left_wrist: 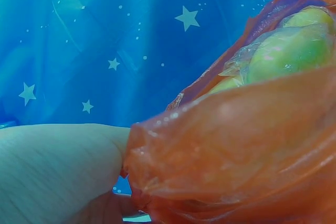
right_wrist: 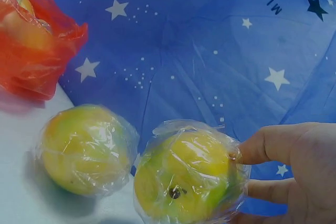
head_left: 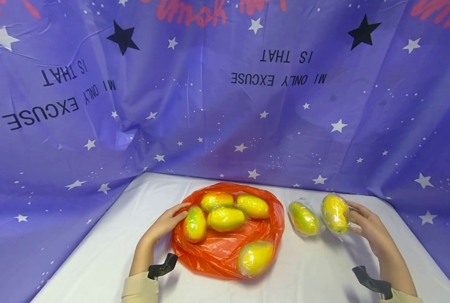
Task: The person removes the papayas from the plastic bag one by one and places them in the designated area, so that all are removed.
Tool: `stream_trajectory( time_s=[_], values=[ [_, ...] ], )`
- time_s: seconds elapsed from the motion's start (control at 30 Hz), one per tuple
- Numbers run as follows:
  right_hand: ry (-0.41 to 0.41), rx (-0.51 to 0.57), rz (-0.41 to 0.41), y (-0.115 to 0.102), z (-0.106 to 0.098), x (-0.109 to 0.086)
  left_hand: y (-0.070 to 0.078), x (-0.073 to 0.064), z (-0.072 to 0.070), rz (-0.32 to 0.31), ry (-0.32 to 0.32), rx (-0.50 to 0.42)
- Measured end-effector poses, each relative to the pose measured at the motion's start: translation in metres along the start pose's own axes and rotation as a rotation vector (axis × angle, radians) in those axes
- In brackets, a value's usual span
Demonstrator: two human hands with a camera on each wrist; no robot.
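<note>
My left hand [head_left: 166, 223] grips the left rim of a red plastic bag [head_left: 225, 248], its thumb over the edge in the left wrist view. The bag lies spread open with several plastic-wrapped yellow-green mangoes [head_left: 226, 219] on it, one of them [head_left: 256, 259] apart at the near right. My right hand [head_left: 368, 227] holds a wrapped mango [head_left: 334, 213] at its right side with thumb and fingertips. In the right wrist view the dark stem spot of this mango [right_wrist: 184, 177] faces the camera. Just left of it lies another wrapped mango [head_left: 304, 218].
The bag and mangoes are on a white table [head_left: 315, 269]. A purple curtain [head_left: 228, 126] with stars and lettering hangs behind the table and along its sides. Black bands [head_left: 163, 267] sit on both wrists.
</note>
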State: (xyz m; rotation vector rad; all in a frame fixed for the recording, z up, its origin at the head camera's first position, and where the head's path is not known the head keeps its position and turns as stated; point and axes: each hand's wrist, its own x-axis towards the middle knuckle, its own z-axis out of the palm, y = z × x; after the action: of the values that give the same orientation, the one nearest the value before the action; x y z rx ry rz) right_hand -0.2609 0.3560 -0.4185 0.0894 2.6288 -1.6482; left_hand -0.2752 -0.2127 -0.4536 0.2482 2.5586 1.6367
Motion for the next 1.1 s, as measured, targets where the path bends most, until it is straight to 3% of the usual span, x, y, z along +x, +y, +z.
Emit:
stream_trajectory(
  time_s=[0.23,0.73,1.1],
  values=[
    [-0.012,0.051,-0.009,0.008,0.000,0.004,-0.002,0.002,-0.001,0.005,0.002,0.004],
    [-0.083,0.037,0.014,0.021,0.005,0.006,0.002,0.000,0.000,0.011,-0.006,0.009],
    [-0.116,0.047,0.122,0.016,0.009,0.009,0.002,-0.002,0.000,0.007,-0.007,0.006]
  ],
)
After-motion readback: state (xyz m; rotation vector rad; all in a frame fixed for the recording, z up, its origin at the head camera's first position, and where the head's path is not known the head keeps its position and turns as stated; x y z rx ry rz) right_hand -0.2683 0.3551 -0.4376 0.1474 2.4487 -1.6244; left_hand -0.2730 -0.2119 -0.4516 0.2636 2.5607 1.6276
